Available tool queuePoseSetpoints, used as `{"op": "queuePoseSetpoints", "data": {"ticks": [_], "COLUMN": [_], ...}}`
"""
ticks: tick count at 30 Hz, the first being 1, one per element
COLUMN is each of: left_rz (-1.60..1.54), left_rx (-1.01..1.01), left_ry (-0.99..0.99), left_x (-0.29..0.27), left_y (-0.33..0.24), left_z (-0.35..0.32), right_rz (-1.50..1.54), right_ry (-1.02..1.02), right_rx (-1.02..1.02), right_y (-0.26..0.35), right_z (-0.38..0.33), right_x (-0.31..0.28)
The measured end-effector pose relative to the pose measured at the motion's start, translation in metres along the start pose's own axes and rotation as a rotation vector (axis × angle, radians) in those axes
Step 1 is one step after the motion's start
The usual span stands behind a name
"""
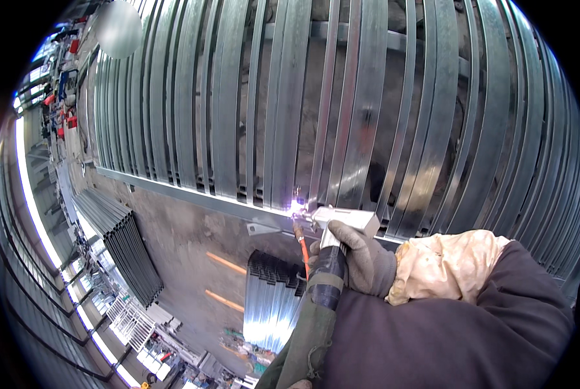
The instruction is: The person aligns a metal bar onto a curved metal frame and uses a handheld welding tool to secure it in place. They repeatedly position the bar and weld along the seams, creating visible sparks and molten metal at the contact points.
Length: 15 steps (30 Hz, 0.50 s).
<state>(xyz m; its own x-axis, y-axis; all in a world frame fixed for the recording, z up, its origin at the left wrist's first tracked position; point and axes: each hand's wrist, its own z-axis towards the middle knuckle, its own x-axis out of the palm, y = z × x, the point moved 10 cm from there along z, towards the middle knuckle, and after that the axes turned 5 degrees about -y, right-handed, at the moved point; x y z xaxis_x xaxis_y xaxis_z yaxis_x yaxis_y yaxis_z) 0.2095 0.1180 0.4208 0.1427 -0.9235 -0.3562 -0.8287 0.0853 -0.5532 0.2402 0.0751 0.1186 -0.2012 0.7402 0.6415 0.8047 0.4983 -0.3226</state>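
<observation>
My right hand (366, 259), in a grey glove with a pale leather cuff (445, 264), is closed round a handheld welding torch. The welding torch (351, 218) has a boxy silver head and a black taped grip, with a green-sheathed cable (309, 340) running down to the lower edge. At its tip a bright violet-white arc (296, 207) glows against a metal frame rail (238, 207), where upright bars meet it. An orange tube (303, 246) with a brass-coloured end points at the arc. My left hand cannot be made out.
Long galvanized bars (231, 97) lie side by side beyond the rail. A metal bracket (264, 229) sticks out near the arc. Stacked profiles (270, 311) stand on the near side beside orange bars (225, 262). Another stack (131, 259) is at left, near white racks (133, 323).
</observation>
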Motion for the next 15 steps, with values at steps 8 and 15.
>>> {"op": "queuePoseSetpoints", "data": {"ticks": [8, 15], "left_rz": [0.041, 0.524], "left_rx": [0.172, -0.043], "left_ry": [-0.268, 0.261], "left_x": [-0.015, 0.131], "left_y": [-0.019, 0.139], "left_z": [-0.018, -0.057], "right_rz": [-0.03, -0.02], "right_ry": [0.012, 0.254], "right_rx": [-0.088, -0.199], "right_y": [0.0, 0.036], "right_z": [0.008, -0.021], "right_x": [0.004, 0.068]}}
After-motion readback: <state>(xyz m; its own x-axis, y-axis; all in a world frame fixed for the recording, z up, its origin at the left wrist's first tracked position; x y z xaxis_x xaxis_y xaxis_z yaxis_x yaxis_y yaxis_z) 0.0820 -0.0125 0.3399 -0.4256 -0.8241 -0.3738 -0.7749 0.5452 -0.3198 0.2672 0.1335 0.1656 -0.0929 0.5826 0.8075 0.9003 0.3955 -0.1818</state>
